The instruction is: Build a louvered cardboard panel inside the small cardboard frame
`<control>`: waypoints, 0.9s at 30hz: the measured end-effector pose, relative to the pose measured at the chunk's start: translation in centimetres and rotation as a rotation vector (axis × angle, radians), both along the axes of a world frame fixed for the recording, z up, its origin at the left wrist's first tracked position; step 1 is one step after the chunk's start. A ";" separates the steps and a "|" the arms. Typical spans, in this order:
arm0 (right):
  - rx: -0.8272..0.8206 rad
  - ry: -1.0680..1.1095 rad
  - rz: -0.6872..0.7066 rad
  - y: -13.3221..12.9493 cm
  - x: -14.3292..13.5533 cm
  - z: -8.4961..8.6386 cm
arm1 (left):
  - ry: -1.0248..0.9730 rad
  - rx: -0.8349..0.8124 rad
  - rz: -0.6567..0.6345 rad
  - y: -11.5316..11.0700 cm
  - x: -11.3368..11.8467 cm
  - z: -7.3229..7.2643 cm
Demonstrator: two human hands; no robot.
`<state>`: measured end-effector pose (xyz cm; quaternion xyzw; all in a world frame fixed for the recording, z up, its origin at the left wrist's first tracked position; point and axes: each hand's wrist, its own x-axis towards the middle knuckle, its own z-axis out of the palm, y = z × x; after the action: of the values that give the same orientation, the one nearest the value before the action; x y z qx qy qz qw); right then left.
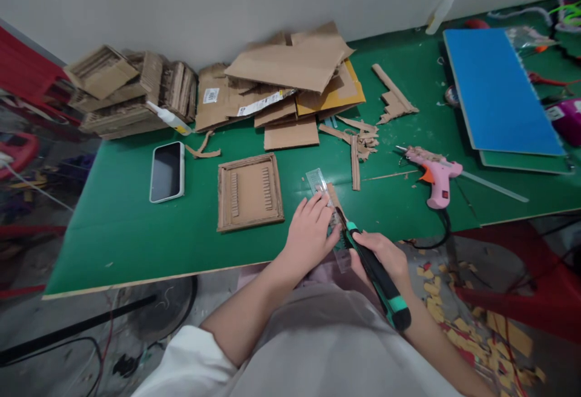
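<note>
A clear plastic ruler (314,178) lies slanted near the table's front edge, over a narrow strip of cardboard (333,194). My left hand (311,224) holds the ruler down, fingertips and thumb pressed on it. In my right hand (384,255) is a utility knife with a black and teal handle (381,282), fingers wrapped round it. Its front end meets the ruler's right edge beside the cardboard; the blade tip is hard to make out. Left of my hands sits a square cardboard tray (221,203) with two rows of small ribs inside.
A phone (166,172) lies left, near a glue bottle (170,118). Behind are stacked cardboard frames (136,109) and cardboard sheets (281,64). Cardboard scraps (363,143), a pink hot glue gun (440,179) with its cord, and a blue folder (499,94) occupy the right.
</note>
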<state>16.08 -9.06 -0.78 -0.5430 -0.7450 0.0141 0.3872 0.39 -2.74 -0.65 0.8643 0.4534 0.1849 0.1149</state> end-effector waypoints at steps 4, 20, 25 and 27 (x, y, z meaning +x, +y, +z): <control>0.010 -0.012 -0.008 -0.3 -0.1 0.2 | 0.007 -0.004 0.000 -0.1 -0.1 0.0; 0.016 -0.060 -0.082 -2.3 0.2 -0.7 | 0.014 0.011 0.000 0.0 0.0 -0.2; 0.129 -0.020 -0.054 -2.5 0.2 -1.2 | 0.005 0.009 -0.002 0.0 0.0 -0.2; 0.096 0.000 -0.066 -2.8 0.3 -1.5 | 0.000 0.010 0.000 0.0 0.0 -0.2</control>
<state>16.34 -11.82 -2.28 -0.5482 -0.7263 -0.0344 0.4132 0.35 -2.74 -0.83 0.8649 0.4525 0.1869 0.1107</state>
